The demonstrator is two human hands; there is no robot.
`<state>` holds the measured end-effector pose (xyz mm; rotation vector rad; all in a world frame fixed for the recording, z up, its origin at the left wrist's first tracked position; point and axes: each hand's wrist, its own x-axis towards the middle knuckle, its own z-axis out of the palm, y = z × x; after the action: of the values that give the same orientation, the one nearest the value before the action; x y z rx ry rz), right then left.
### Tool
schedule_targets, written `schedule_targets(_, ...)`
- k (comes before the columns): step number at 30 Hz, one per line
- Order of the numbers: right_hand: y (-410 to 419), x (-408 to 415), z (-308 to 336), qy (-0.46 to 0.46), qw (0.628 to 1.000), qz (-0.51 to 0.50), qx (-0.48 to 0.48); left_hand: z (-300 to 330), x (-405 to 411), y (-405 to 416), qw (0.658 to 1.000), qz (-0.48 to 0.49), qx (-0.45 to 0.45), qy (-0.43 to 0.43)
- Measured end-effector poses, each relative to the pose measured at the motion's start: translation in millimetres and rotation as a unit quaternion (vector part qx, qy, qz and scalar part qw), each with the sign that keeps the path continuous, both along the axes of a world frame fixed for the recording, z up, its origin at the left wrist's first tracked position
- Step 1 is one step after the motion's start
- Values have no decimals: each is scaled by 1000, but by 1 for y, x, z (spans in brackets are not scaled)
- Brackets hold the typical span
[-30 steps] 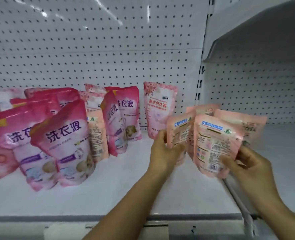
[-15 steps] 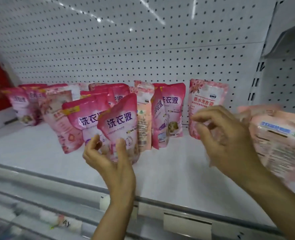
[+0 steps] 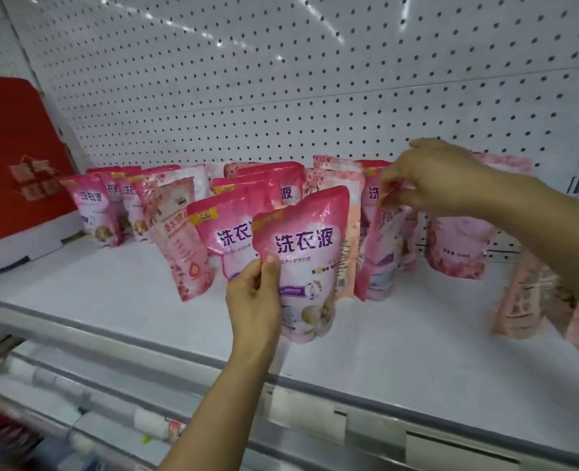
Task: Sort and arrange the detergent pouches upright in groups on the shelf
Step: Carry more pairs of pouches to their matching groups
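Pouches in both hands — front pouch (image 3: 303,263) left hand (image 3: 252,300), side-on pouch (image 3: 381,246) right hand (image 3: 441,178).

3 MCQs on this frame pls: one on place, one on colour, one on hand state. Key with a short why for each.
1. Where does the red box sit?
A. at the shelf's left end
B. at the shelf's right end
C. on the rail below

2. What colour is the large lettering on the front pouch?
A. green
B. dark purple
C. yellow

3. What is the left hand doing?
A. hanging idle below the shelf
B. pressing flat on the shelf board
C. gripping the front pouch by its left edge

Key:
1 A, the box stands left of all the pouches, by the pegboard.
2 B, the characters read dark purple on the white panel.
3 C, the thumb lies across the pouch's face with the fingers behind; the right hand pinches the top of another pouch.
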<state>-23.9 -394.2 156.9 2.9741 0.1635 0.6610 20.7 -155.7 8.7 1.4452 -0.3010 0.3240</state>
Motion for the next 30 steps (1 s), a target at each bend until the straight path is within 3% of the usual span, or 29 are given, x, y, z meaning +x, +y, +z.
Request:
schedule_targets(5,20,-34,9,4,999,-34,12,-2,-4,-10,1000,-11,-19,16)
schedule_targets(8,27,-44,1,-5,996,-45,79,-2,-13,-16,999,-6,-37,24)
schedule_targets(10,26,-52,-14,-69,985,-46,154,1,-21,-16,999,-13,-39,32)
schedule_targets(12,20,-64,-37,-183,947,-34,263,1,-31,-15,997,-55,-33,41)
schedule_targets(14,14,-76,-65,-256,885,-13,388,-2,-39,-13,994,-98,-6,55)
schedule_targets(16,13,-84,-96,-217,810,12,545,-9,-39,-9,989,-124,12,80)
schedule_targets(18,17,-84,-125,-126,760,29,637,-13,-36,-5,983,-142,33,112)
schedule_targets(23,28,-76,-154,-47,756,46,651,-17,-28,2,971,-159,129,121)
schedule_targets(26,31,-72,-155,-31,758,49,650,-20,-25,-3,978,-137,110,114)
schedule_targets(30,36,-67,-157,-102,776,11,622,-20,-27,-14,992,-94,48,73)
